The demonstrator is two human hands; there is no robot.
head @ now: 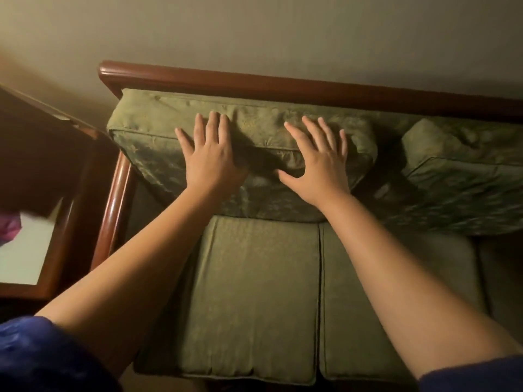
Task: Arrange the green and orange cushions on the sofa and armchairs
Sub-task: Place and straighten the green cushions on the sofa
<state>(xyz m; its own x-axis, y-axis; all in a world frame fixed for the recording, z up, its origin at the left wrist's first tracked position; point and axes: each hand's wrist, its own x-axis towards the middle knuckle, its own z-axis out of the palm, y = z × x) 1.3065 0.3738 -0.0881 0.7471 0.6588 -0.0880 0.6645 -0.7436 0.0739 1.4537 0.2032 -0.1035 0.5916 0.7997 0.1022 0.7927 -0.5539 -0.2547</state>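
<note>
View from above of a sofa with a dark reddish polished wooden frame (283, 84) set against a plain beige wall (283, 32). A thick green patterned fabric back cushion with piped edges (147, 142) leans against the back rail at the sofa's left end, its lower edge resting on the rear of the plain green seat cushion (254, 292) beneath it. The left hand (210, 157) lies flat on the front face of this back cushion, fingers extended and slightly spread, gripping nothing. The right hand (317, 165) lies flat on the same cushion toward its right edge, fingers splayed and thumb held out, likewise open and pressing rather than grasping; the fabric dips between the two hands. A second green patterned back cushion (458, 176) stands just beside the first, to its right, tilted against the back rail. A second green seat cushion (396, 306) adjoins the first along a straight seam. Left of the sofa's wooden armrest (116, 199) stands a dark wooden side table with a glass top (25, 264).
</note>
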